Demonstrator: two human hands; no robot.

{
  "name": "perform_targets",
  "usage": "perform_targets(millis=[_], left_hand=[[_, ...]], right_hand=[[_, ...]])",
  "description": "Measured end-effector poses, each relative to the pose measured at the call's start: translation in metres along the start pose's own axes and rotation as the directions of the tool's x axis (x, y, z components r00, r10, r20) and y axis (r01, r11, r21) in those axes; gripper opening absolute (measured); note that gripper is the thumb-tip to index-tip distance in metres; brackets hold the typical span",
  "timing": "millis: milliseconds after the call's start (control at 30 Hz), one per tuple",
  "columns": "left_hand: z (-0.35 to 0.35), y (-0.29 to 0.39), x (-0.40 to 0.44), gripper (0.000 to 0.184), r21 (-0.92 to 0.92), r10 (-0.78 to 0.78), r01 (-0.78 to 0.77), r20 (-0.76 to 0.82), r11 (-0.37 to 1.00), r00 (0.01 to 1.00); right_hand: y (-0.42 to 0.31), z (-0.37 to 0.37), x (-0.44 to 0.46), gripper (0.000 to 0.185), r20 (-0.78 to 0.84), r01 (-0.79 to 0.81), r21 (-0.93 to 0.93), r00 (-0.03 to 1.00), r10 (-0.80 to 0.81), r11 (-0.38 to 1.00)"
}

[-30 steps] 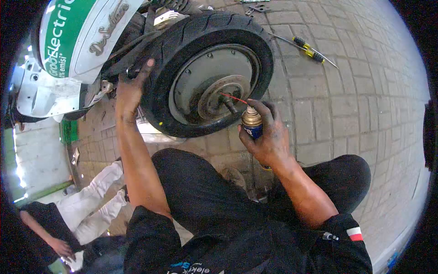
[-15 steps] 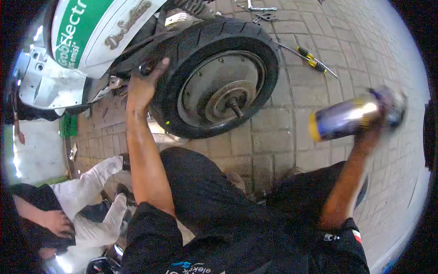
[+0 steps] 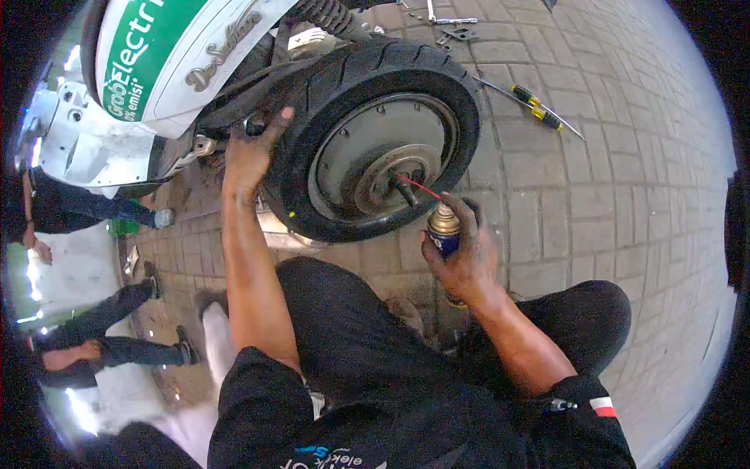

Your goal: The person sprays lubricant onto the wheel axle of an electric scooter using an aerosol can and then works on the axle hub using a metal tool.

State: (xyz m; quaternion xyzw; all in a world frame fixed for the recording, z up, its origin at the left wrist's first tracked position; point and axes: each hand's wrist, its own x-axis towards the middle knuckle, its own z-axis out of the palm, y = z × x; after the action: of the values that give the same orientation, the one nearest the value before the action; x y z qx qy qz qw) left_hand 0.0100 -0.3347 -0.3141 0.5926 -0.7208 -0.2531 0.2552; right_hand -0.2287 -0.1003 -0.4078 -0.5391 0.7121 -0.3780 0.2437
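Observation:
My right hand [image 3: 473, 262] is wrapped round a spray can [image 3: 444, 241] with a gold top and blue body, a finger on its nozzle. From the nozzle a thin red straw [image 3: 422, 187] points to the axle [image 3: 408, 190] at the hub of a scooter wheel. The wheel's black tire [image 3: 293, 184] surrounds a grey hub motor [image 3: 332, 156] with a disc at its middle. My left hand [image 3: 248, 160] grips the tire's left side, thumb along the tread; its fingers are partly hidden.
The white and green scooter body [image 3: 148, 59] rises at upper left. Two yellow-black screwdrivers [image 3: 539, 108] and a ratchet wrench [image 3: 453, 20] lie on the brick paving [image 3: 578, 203]. Other people's legs [image 3: 117, 293] show at the left.
My right hand has swung the spray can leftward from the far right to the hub, its red straw now at the axle. My left hand stays put. People at the left have moved.

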Motion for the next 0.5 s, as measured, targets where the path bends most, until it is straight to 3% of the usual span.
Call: perform_targets(millis=[67, 133, 267, 367, 467, 500], left_hand=[[0.001, 0.009, -0.005, 0.073, -0.016, -0.002, 0.002, 0.018, 1.0, 1.0], [0.005, 0.013, -0.008, 0.071, -0.103, -0.017, 0.007, -0.102, 0.995, 0.995], [0.005, -0.003, 0.001, 0.072, -0.071, -0.003, -0.003, -0.079, 0.997, 0.997], [0.003, 0.019, -0.01, 0.079, -0.077, -0.104, 0.102, -0.027, 0.992, 0.994], [0.004, 0.003, -0.002, 0.08, -0.058, -0.067, 0.065, -0.024, 0.996, 0.997], [0.005, -0.004, 0.002, 0.073, -0.032, -0.027, 0.024, -0.087, 0.999, 0.996]], right_hand=[[0.0, 0.0, -0.001, 0.066, -0.006, 0.001, 0.009, 1.0, -0.001, 1.0], [0.001, 0.0, -0.002, 0.065, -0.055, 0.044, -0.003, 0.997, -0.044, 0.999], [0.002, -0.001, -0.001, 0.066, -0.057, 0.054, 0.049, 0.997, -0.051, 0.997], [0.002, -0.001, -0.002, 0.067, -0.06, 0.078, 0.014, 0.995, -0.077, 0.997], [-0.001, -0.012, 0.003, 0.067, -0.031, 0.041, 0.108, 0.999, -0.038, 0.993], [-0.006, -0.03, 0.009, 0.068, -0.036, 0.038, 0.168, 0.999, -0.032, 0.985]])
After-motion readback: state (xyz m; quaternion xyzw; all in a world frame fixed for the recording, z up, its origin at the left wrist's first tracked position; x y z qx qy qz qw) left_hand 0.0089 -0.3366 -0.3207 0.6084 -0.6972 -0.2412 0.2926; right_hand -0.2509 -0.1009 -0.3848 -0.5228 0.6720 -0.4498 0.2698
